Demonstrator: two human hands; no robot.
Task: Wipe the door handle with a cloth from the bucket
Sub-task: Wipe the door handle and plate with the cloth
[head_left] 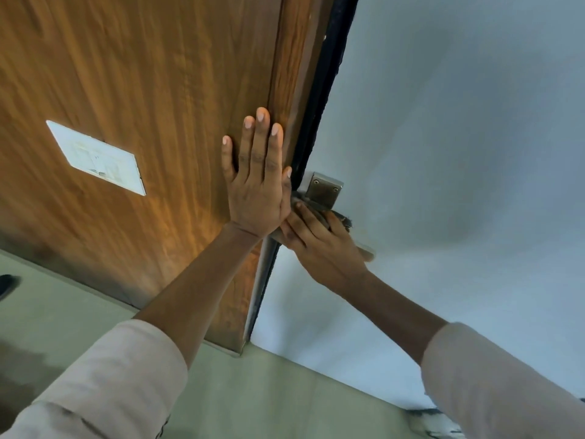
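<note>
A brown wood-grain door panel (142,74) is seen behind and to the left of the fingers (262,137) of the left hand (256,198). Well to the left of the fingertips, a white rectangular plate (95,156) is fixed flat on the panel; its markings cannot be read. A warm patch of reflected light (196,223) is shown on the wood below and left of the fingers. Just right of the fingertips, a black strip (329,74) is run along the panel's edge. Beyond it, to the right, a smooth pale blue-grey surface (459,122) is spread, with a soft shadow on it. Below, a pale greenish-grey floor (269,391) is laid.
</note>
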